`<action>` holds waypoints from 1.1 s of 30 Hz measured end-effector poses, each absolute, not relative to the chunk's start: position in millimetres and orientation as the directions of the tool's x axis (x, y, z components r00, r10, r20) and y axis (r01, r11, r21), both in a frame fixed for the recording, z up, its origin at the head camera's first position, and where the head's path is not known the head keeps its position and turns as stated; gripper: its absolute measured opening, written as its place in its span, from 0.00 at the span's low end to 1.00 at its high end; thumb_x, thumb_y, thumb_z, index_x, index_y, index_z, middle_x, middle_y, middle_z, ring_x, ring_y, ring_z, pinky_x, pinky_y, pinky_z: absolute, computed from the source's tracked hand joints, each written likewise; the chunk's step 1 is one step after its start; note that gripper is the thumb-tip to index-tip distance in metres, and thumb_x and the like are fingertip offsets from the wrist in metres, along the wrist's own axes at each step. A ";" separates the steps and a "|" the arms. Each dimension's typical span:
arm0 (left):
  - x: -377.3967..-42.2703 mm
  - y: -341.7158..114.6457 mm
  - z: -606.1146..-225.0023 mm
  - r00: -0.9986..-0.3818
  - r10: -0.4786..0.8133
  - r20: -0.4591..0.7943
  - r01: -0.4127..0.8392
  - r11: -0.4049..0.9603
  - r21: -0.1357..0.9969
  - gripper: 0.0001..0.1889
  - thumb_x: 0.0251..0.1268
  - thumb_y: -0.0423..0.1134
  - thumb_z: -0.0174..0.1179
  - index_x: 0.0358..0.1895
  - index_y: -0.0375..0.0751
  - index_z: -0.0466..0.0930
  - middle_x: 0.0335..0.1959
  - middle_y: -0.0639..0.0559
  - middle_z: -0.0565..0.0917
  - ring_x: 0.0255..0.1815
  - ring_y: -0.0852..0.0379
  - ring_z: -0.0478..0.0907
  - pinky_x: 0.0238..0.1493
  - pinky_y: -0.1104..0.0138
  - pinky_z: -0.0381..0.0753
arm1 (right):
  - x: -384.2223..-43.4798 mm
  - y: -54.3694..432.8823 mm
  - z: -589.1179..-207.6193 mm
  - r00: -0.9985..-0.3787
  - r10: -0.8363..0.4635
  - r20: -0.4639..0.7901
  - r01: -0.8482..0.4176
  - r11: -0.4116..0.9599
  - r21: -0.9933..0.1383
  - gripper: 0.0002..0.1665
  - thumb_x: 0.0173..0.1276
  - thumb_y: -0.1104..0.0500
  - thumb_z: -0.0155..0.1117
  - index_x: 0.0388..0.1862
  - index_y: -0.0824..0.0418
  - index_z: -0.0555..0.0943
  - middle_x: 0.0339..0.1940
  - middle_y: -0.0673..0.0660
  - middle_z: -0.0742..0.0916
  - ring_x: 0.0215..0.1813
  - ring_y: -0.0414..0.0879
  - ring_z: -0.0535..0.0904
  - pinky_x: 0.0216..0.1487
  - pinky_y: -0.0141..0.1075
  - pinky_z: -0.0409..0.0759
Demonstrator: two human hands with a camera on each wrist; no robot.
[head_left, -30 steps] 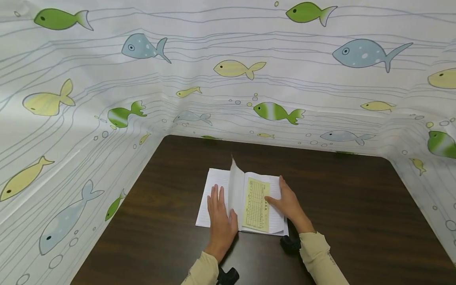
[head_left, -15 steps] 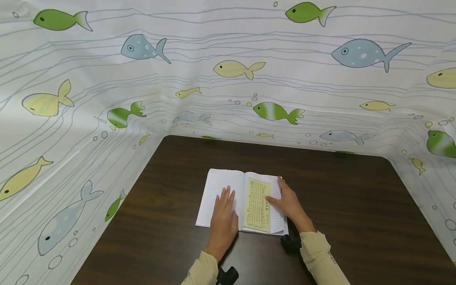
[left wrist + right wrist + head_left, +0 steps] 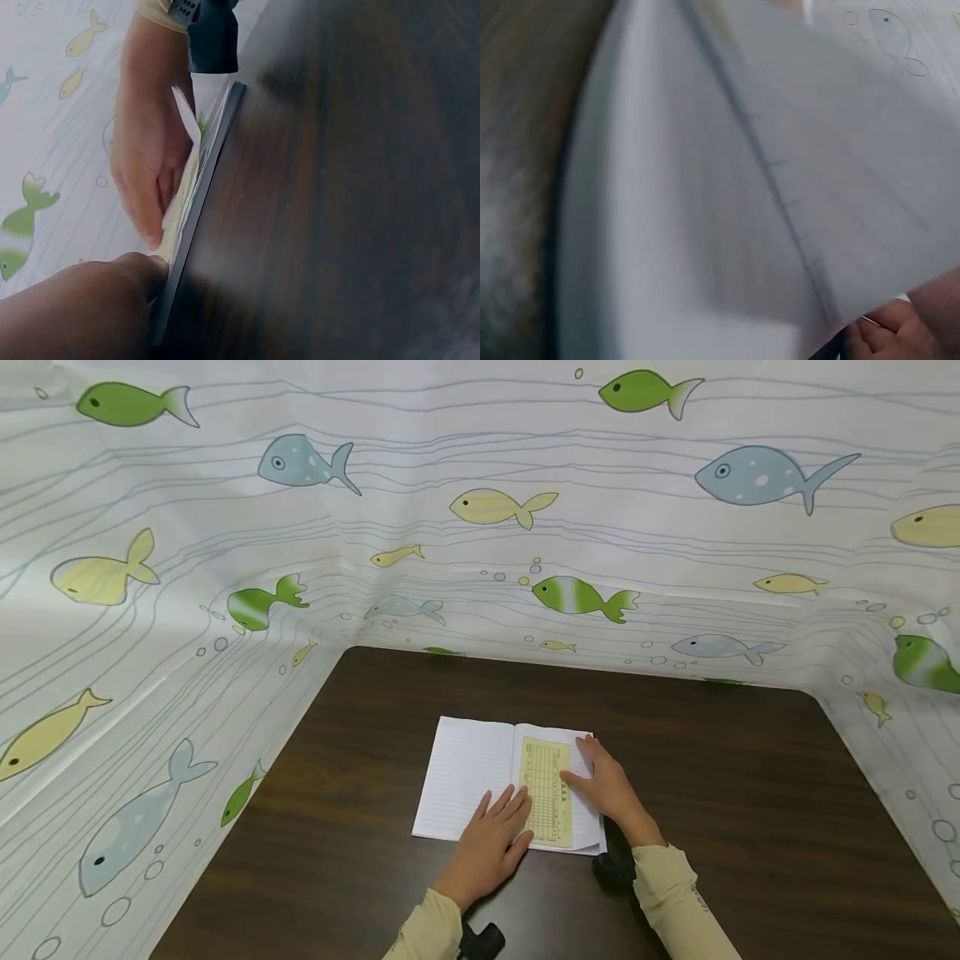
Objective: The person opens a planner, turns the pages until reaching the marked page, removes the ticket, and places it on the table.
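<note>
A lined notebook (image 3: 468,764) lies open on the dark wooden table. On its right page rests a narrow yellow printed slip (image 3: 545,767) with a grid of small boxes. My left hand (image 3: 487,847) lies over the lower middle of the notebook, fingers extended, the fingertips reaching the slip's left edge. At the right page is my right hand (image 3: 607,785), its thumb on the slip's right edge and its index fingertip near the page's top corner. In the right wrist view, white pages (image 3: 705,225) fill much of the picture, blurred.
Dark wood table (image 3: 337,777) surrounds the notebook. A white sheet printed with fish (image 3: 491,506) stands along the back and both sides. Black wrist devices (image 3: 480,941) sit below both hands, by the beige sleeves (image 3: 678,897).
The raised page has come down flat on the left side. My left hand has slid right and nearer, from the left page toward the slip. My right index finger has shifted slightly inward.
</note>
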State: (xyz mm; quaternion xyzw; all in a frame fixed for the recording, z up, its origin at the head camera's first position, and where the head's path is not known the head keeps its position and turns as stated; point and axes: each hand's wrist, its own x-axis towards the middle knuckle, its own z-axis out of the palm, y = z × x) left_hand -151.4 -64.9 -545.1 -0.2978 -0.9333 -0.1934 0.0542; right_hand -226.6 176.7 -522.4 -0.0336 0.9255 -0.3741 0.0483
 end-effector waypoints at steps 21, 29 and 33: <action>-147.3 -66.6 -546.7 -0.791 0.549 0.269 0.610 0.742 0.278 0.27 0.83 0.51 0.48 0.77 0.42 0.70 0.78 0.50 0.69 0.80 0.51 0.62 0.78 0.47 0.58 | -233.2 170.8 -521.0 -0.999 -0.025 -0.028 0.003 0.685 -0.729 0.18 0.69 0.58 0.72 0.49 0.71 0.83 0.81 0.73 0.61 0.82 0.70 0.52 0.77 0.64 0.57; -146.7 -66.2 -548.3 -0.807 0.533 0.254 0.589 0.757 0.282 0.29 0.83 0.52 0.48 0.79 0.42 0.66 0.80 0.50 0.66 0.81 0.54 0.60 0.80 0.49 0.57 | -229.5 170.8 -525.4 -1.000 0.022 0.018 0.000 0.626 -0.780 0.11 0.74 0.61 0.66 0.41 0.71 0.85 0.79 0.73 0.66 0.81 0.70 0.56 0.77 0.62 0.60; -146.9 -66.1 -546.4 -0.811 0.525 0.258 0.582 0.767 0.269 0.30 0.84 0.52 0.46 0.80 0.38 0.63 0.80 0.47 0.65 0.81 0.54 0.60 0.79 0.50 0.57 | -227.1 172.4 -525.9 -0.994 0.070 0.079 -0.021 0.598 -0.801 0.13 0.76 0.61 0.64 0.44 0.73 0.84 0.75 0.72 0.73 0.79 0.67 0.62 0.78 0.59 0.61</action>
